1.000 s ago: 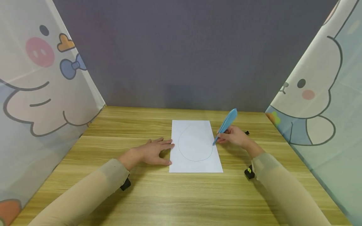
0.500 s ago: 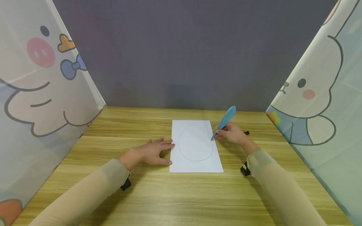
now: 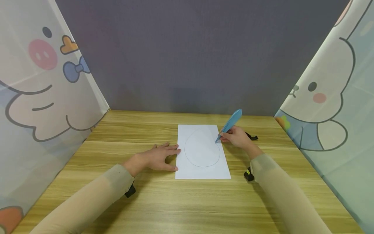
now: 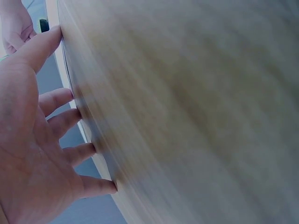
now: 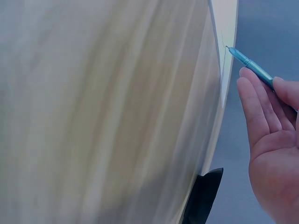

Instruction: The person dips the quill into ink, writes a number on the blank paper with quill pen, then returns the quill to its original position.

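A sheet of white paper lies on the wooden table, with a thin egg-shaped outline drawn on it. My left hand is spread flat, its thumb and fingertips resting at the sheet's left edge. In the left wrist view that same hand has its fingers apart and extended. My right hand pinches a blue feather-shaped pen, the plume leaning up and right. Its tip is at the upper right of the outline. The right wrist view shows the pen's shiny barrel between thumb and fingers, point at the paper.
A black strap end shows behind my right wrist, and a small black device sits below that cuff. A dark grey panel closes off the table's back. Cartoon-printed cloth walls both sides.
My right hand has moved the pen up and to the left along the outline's right side, and the line there reaches higher. The left hand and the paper stay where they were.
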`<action>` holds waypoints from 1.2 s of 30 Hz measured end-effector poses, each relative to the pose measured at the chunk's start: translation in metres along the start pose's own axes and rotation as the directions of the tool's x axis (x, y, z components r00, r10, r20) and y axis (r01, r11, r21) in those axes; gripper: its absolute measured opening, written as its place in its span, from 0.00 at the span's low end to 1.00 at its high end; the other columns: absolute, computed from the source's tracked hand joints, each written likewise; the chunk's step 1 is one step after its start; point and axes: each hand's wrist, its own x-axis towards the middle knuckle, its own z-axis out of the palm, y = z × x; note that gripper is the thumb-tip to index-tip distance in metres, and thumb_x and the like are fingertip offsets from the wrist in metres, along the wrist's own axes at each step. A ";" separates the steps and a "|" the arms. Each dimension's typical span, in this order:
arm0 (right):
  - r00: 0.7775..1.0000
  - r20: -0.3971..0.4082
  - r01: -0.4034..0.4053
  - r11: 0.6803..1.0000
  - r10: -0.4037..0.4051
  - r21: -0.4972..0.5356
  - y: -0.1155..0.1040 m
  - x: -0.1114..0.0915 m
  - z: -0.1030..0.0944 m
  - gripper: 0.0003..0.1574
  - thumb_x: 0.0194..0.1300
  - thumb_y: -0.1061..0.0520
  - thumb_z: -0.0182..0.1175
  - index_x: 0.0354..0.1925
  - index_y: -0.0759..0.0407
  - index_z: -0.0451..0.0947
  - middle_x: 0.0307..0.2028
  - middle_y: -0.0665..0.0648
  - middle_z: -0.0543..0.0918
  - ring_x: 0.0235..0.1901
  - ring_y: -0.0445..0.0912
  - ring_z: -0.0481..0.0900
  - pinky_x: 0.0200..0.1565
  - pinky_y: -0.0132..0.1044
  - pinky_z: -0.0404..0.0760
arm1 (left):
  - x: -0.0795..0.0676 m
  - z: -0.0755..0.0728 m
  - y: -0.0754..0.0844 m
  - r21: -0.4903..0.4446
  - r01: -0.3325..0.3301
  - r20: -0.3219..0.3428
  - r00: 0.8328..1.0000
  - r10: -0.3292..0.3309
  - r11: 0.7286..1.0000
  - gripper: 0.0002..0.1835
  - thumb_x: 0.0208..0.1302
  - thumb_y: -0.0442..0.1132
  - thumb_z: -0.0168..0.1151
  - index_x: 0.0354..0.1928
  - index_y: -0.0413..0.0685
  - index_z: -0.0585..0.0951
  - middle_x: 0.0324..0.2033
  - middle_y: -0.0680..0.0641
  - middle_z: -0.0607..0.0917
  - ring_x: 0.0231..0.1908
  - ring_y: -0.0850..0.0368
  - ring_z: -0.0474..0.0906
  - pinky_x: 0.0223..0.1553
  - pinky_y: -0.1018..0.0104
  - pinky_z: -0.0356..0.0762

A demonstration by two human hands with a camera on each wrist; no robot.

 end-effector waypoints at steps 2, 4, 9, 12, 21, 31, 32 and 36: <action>1.000 -0.002 -0.001 1.000 0.001 0.001 0.000 0.001 0.001 0.20 0.85 0.59 0.58 0.61 0.75 0.80 0.56 0.74 0.89 0.55 0.63 0.91 0.55 0.44 0.92 | 0.000 0.000 0.000 -0.001 0.001 -0.001 1.000 -0.001 1.000 0.47 0.75 0.69 0.63 0.88 0.59 0.62 0.89 0.51 0.55 0.88 0.32 0.44 0.79 0.14 0.41; 1.000 -0.006 -0.002 1.000 0.002 0.000 0.001 0.002 0.003 0.19 0.85 0.59 0.58 0.61 0.75 0.80 0.57 0.74 0.89 0.55 0.63 0.92 0.55 0.43 0.92 | 0.000 0.000 0.000 -0.003 0.001 -0.002 1.000 -0.001 1.000 0.47 0.75 0.69 0.64 0.88 0.59 0.62 0.89 0.50 0.55 0.88 0.32 0.44 0.79 0.15 0.41; 1.000 -0.016 0.008 1.000 -0.008 0.012 0.000 0.006 0.007 0.20 0.85 0.60 0.59 0.62 0.76 0.79 0.58 0.75 0.88 0.56 0.64 0.91 0.54 0.43 0.92 | 0.000 0.000 0.001 -0.003 -0.001 -0.005 1.000 0.001 1.000 0.47 0.75 0.69 0.64 0.88 0.58 0.63 0.89 0.50 0.55 0.88 0.32 0.44 0.78 0.14 0.41; 1.000 -0.023 0.010 1.000 -0.009 0.027 -0.001 0.007 0.009 0.21 0.85 0.61 0.59 0.64 0.77 0.78 0.59 0.76 0.88 0.57 0.65 0.91 0.54 0.43 0.92 | 0.000 0.000 0.001 0.000 -0.001 -0.008 1.000 0.001 1.000 0.47 0.75 0.68 0.64 0.87 0.57 0.63 0.89 0.49 0.56 0.88 0.32 0.45 0.78 0.14 0.41; 0.999 -0.037 0.006 1.000 -0.005 0.030 -0.007 0.013 0.017 0.21 0.85 0.61 0.58 0.65 0.75 0.79 0.59 0.74 0.88 0.56 0.63 0.91 0.55 0.45 0.92 | 0.000 0.001 0.001 0.000 0.002 -0.011 1.000 -0.002 1.000 0.47 0.75 0.69 0.65 0.87 0.58 0.64 0.89 0.50 0.56 0.88 0.32 0.45 0.79 0.15 0.40; 0.999 -0.035 0.024 0.999 -0.023 0.028 -0.009 0.020 0.025 0.20 0.85 0.59 0.59 0.64 0.74 0.80 0.59 0.74 0.88 0.58 0.65 0.90 0.59 0.52 0.91 | -0.001 0.000 0.001 0.002 0.002 -0.005 1.000 -0.002 1.000 0.47 0.75 0.68 0.64 0.87 0.59 0.63 0.89 0.50 0.55 0.88 0.32 0.44 0.79 0.15 0.40; 0.999 -0.035 0.025 0.999 -0.024 0.029 -0.010 0.021 0.026 0.20 0.85 0.60 0.59 0.64 0.74 0.80 0.59 0.74 0.88 0.58 0.66 0.90 0.59 0.52 0.91 | -0.001 0.000 0.001 0.002 0.002 -0.005 1.000 -0.002 1.000 0.47 0.75 0.68 0.64 0.88 0.59 0.63 0.89 0.50 0.55 0.88 0.32 0.44 0.79 0.15 0.40; 0.999 -0.045 0.029 1.000 -0.029 0.010 -0.013 0.024 0.029 0.18 0.85 0.60 0.59 0.62 0.73 0.81 0.57 0.73 0.89 0.56 0.64 0.91 0.58 0.49 0.92 | -0.001 0.000 0.000 -0.003 0.001 -0.002 1.000 -0.001 1.000 0.46 0.76 0.68 0.64 0.88 0.59 0.63 0.89 0.50 0.55 0.88 0.32 0.44 0.79 0.15 0.40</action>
